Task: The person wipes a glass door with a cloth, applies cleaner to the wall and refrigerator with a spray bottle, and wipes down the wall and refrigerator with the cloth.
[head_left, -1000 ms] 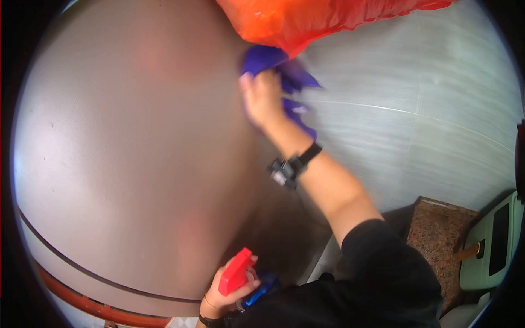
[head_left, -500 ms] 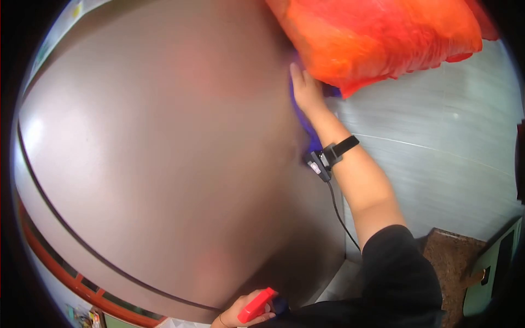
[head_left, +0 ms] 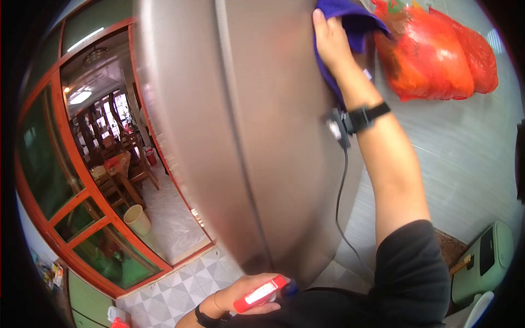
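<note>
My right hand [head_left: 333, 44] presses a purple cloth [head_left: 355, 24] to the side of a tall grey-brown refrigerator [head_left: 290, 126], near its right edge. The cloth hangs loose beyond my fingers, and its far part bends away from the surface. Down at the bottom, close to my body, my left hand [head_left: 249, 290] is closed around a spray bottle [head_left: 261, 294] with a red trigger head. Most of that bottle is hidden. A black strap with a small cabled device [head_left: 342, 128] sits on my right wrist.
Red plastic bags [head_left: 426, 60] stand full against the grey tiled wall [head_left: 437, 158] at upper right. A green appliance [head_left: 481, 262] is at lower right. On the left, an orange-framed glass door [head_left: 93, 202] opens onto a dining room with a bin [head_left: 136, 220].
My view has swung left, bringing in the doorway and dining room. My right hand and the cloth now appear farther up, apart from the red bags. My left hand still grips the spray bottle.
</note>
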`<state>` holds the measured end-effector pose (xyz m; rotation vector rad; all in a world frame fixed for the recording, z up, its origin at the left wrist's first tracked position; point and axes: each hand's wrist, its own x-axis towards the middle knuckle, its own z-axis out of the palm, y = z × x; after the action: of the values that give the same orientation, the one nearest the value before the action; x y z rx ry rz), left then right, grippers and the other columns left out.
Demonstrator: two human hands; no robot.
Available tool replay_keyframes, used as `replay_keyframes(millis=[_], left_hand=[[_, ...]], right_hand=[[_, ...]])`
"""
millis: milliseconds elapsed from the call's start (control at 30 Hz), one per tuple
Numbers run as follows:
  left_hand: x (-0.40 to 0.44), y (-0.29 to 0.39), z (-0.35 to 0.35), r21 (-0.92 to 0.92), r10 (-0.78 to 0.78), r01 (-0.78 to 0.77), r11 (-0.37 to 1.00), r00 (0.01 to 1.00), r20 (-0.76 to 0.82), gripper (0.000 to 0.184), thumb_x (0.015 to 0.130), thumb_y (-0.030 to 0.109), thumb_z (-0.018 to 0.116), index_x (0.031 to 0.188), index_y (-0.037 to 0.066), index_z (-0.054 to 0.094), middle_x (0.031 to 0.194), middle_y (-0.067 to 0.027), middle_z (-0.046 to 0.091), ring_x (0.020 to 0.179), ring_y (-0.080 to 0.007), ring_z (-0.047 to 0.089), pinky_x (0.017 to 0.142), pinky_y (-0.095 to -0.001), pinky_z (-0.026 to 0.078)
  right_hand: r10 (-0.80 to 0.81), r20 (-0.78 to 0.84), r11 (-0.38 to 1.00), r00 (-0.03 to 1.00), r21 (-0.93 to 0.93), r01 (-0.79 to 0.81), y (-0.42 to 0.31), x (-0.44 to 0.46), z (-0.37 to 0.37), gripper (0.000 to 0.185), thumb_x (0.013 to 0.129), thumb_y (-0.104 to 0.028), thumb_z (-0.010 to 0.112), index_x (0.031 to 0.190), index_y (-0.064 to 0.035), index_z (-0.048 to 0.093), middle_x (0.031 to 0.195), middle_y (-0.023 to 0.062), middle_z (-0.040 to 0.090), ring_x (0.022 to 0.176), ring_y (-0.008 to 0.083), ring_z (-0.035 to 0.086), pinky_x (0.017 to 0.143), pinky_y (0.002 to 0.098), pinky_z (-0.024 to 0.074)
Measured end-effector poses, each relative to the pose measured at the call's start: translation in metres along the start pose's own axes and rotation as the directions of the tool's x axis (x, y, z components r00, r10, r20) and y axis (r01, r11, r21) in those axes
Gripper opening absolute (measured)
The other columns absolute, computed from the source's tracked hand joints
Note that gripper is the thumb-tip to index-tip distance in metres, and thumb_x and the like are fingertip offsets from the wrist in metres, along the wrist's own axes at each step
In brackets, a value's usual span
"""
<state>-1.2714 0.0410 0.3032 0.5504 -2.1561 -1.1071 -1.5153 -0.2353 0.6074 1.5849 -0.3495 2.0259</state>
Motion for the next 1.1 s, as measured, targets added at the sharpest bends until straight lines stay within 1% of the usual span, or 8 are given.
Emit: replay_keyframes(millis=[167, 200, 267, 433, 633, 700, 767, 1100], left_hand=[[-0.080, 0.011, -0.034, -0.057, -0.082, 0.078, 0.995, 0.993, -0.085, 0.051, 0.077, 0.006, 0.071, 0.123, 0.002, 0.049, 0.088, -0.0035, 0.062, 0.078, -0.0107, 0.058, 0.070, -0.0232, 0.046], [-0.094, 0.013, -0.041, -0.104, -0.150, 0.136, 0.985, 0.978, -0.147, 0.051, 0.077, 0.010, 0.072, 0.123, 0.002, 0.050, 0.086, 0.0006, 0.060, 0.077, -0.0082, 0.056, 0.073, -0.0232, 0.046], [-0.117, 0.017, -0.065, -0.305, -0.212, 0.146, 0.941, 0.957, -0.196, 0.056, 0.077, 0.007, 0.072, 0.127, 0.001, 0.047, 0.095, -0.0001, 0.059, 0.080, -0.0074, 0.055, 0.076, -0.0227, 0.045], [-0.111, 0.077, -0.128, -0.222, 0.021, -0.127, 0.967, 0.905, -0.426, 0.071, 0.072, -0.002, 0.066, 0.136, 0.005, 0.037, 0.110, -0.0123, 0.052, 0.072, -0.0224, 0.063, 0.066, -0.0330, 0.052], [-0.091, 0.119, -0.182, -0.129, 0.125, -0.289, 0.949, 0.716, -0.687, 0.054, 0.076, -0.001, 0.062, 0.126, 0.002, 0.042, 0.102, -0.0094, 0.053, 0.075, -0.0158, 0.061, 0.068, -0.0293, 0.050], [-0.083, 0.120, -0.207, -0.109, 0.146, -0.304, 0.946, 0.702, -0.697, 0.054, 0.075, -0.001, 0.061, 0.126, 0.002, 0.042, 0.103, -0.0094, 0.053, 0.075, -0.0153, 0.060, 0.068, -0.0292, 0.050], [-0.078, 0.121, -0.232, -0.098, 0.159, -0.315, 0.944, 0.694, -0.702, 0.057, 0.074, -0.002, 0.060, 0.128, 0.003, 0.042, 0.105, -0.0085, 0.054, 0.077, -0.0139, 0.059, 0.067, -0.0289, 0.050], [-0.056, 0.164, -0.393, -0.075, 0.453, -0.557, 0.827, 0.739, -0.498, 0.033, 0.076, 0.010, 0.066, 0.107, 0.007, 0.055, 0.100, -0.0034, 0.060, 0.071, -0.0110, 0.059, 0.061, -0.0273, 0.049]], right_hand=[[0.000, 0.319, 0.976, 0.948, 0.205, -0.069, -0.187, -0.155, -0.043, 0.052, 0.085, -0.028, 0.050, 0.128, 0.0022, 0.042, 0.138, 0.0241, 0.033, 0.134, 0.0421, 0.020, 0.110, 0.0477, 0.0142], [-0.037, 0.483, 0.992, 0.875, 0.123, -0.026, -0.198, -0.183, -0.057, 0.070, 0.088, -0.028, 0.046, 0.142, 0.0041, 0.015, 0.150, 0.0216, 0.008, 0.139, 0.0344, 0.003, 0.111, 0.0417, 0.0032], [0.114, 0.500, 0.970, 0.858, 0.132, -0.205, -0.215, -0.202, -0.061, 0.041, 0.091, -0.018, 0.042, 0.124, 0.0043, 0.044, 0.149, 0.0204, 0.017, 0.139, 0.0334, 0.007, 0.111, 0.0408, 0.0030], [0.582, 0.301, 0.792, 0.755, 0.000, -0.611, -0.181, -0.079, -0.025, 0.033, 0.095, -0.017, 0.044, 0.117, 0.0068, 0.051, 0.112, 0.0129, 0.058, 0.104, 0.0191, 0.052, 0.094, 0.0295, 0.0375], [0.328, 0.516, 0.940, 0.791, -0.095, -0.327, -0.178, -0.094, -0.092, 0.028, 0.091, -0.011, 0.051, 0.114, 0.0034, 0.057, 0.111, 0.0086, 0.060, 0.108, 0.0160, 0.052, 0.094, 0.0278, 0.0372], [0.753, 0.552, 0.609, 0.358, -0.379, -0.697, -0.168, -0.105, -0.134, 0.024, 0.090, -0.012, 0.051, 0.105, 0.0015, 0.063, 0.091, 0.0045, 0.065, 0.083, 0.0122, 0.058, 0.076, 0.0266, 0.0456], [0.904, 0.362, 0.418, 0.228, -0.636, -0.649, -0.169, -0.115, -0.165, 0.023, 0.089, -0.017, 0.052, 0.086, 0.0019, 0.065, 0.072, 0.0019, 0.061, 0.064, 0.0106, 0.053, 0.061, 0.0271, 0.0434], [0.804, -0.190, 0.293, 0.564, -0.700, -0.652, -0.269, -0.097, -0.195, 0.031, 0.086, -0.020, 0.058, 0.062, -0.0007, 0.055, 0.054, -0.0020, 0.047, 0.048, 0.0088, 0.042, 0.044, 0.0288, 0.0316]])
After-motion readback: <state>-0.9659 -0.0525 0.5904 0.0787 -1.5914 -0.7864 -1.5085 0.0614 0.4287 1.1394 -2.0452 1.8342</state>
